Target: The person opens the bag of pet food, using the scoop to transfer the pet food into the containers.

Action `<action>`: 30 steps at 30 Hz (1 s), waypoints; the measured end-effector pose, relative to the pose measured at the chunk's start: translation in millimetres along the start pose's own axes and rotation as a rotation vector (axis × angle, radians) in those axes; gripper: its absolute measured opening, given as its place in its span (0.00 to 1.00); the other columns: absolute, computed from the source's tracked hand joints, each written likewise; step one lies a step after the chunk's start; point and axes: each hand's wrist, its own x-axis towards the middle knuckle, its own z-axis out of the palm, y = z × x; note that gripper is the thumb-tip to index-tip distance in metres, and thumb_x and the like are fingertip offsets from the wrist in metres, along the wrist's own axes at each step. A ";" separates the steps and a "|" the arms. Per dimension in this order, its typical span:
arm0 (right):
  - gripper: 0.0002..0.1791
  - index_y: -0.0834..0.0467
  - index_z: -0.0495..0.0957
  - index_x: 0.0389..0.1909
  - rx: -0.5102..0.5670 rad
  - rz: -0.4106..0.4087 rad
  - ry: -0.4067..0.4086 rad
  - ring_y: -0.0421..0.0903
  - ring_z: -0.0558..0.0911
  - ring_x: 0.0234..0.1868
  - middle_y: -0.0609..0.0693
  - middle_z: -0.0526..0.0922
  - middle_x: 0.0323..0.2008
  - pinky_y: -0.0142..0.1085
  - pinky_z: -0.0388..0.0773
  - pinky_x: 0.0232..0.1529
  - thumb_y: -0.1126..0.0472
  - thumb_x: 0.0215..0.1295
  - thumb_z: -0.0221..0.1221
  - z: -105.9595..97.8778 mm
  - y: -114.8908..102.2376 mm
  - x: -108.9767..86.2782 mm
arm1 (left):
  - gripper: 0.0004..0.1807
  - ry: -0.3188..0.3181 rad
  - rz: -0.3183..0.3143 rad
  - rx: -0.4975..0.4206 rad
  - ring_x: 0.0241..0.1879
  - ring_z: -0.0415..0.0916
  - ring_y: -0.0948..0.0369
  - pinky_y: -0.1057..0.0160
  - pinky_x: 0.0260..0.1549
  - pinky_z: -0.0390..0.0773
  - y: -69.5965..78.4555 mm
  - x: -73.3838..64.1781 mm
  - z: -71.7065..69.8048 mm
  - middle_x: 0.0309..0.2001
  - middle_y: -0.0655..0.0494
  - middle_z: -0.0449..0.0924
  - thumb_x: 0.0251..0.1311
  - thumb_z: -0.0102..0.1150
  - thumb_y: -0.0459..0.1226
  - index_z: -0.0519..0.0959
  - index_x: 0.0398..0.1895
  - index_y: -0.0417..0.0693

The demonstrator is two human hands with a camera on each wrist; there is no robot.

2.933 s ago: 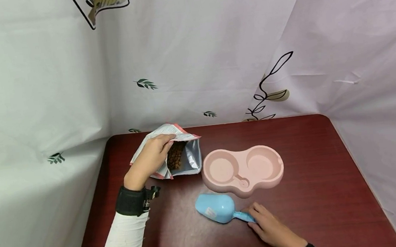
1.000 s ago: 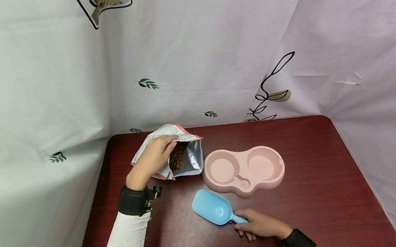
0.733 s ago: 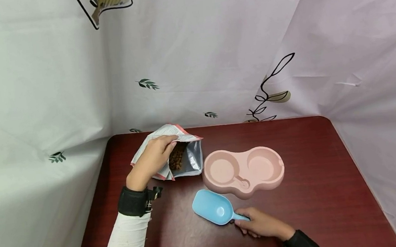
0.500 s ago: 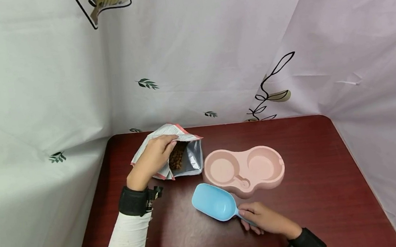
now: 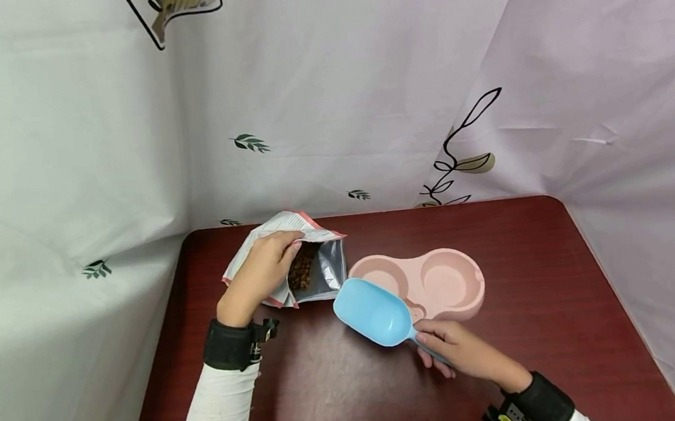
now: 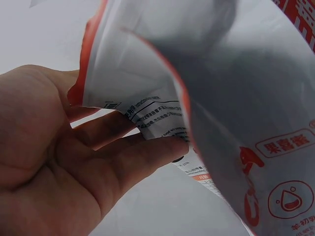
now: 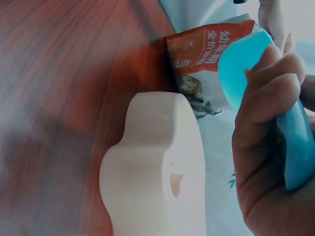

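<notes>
My left hand point(image 5: 264, 266) holds the rim of an opened pet food bag point(image 5: 332, 266) at the back left; its silvery lining and brown kibble point(image 5: 300, 269) show. Close up in the left wrist view, the fingers point(image 6: 147, 160) lie against the printed bag wall point(image 6: 152, 115). My right hand point(image 5: 460, 348) grips the handle of a light blue scoop point(image 5: 376, 313), hollow side up and seemingly empty. The scoop is over the near left part of a pink double bowl point(image 5: 447, 285), its front edge close to the bag's mouth. In the right wrist view, curled fingers point(image 7: 268, 96) wrap the handle.
A dark red wooden table point(image 5: 520, 239) carries everything. White cloth with leaf prints point(image 5: 326, 102) hangs behind and at both sides. The bag stands immediately left of the pink bowl, almost touching it.
The scoop, earlier lying hollow side down on the table, was turned hollow side up, then lifted and moved toward the bag and over the bowl. My left hand stays at the bag.
</notes>
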 end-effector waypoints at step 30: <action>0.15 0.58 0.79 0.35 -0.162 0.338 -0.125 0.41 0.71 0.08 0.51 0.79 0.18 0.29 0.70 0.09 0.55 0.77 0.47 -35.4 -71.8 86.2 | 0.16 0.012 0.023 0.027 0.56 0.76 0.49 0.47 0.53 0.79 5.0 -3.0 12.0 0.54 0.40 0.82 0.71 0.51 0.35 0.79 0.56 0.35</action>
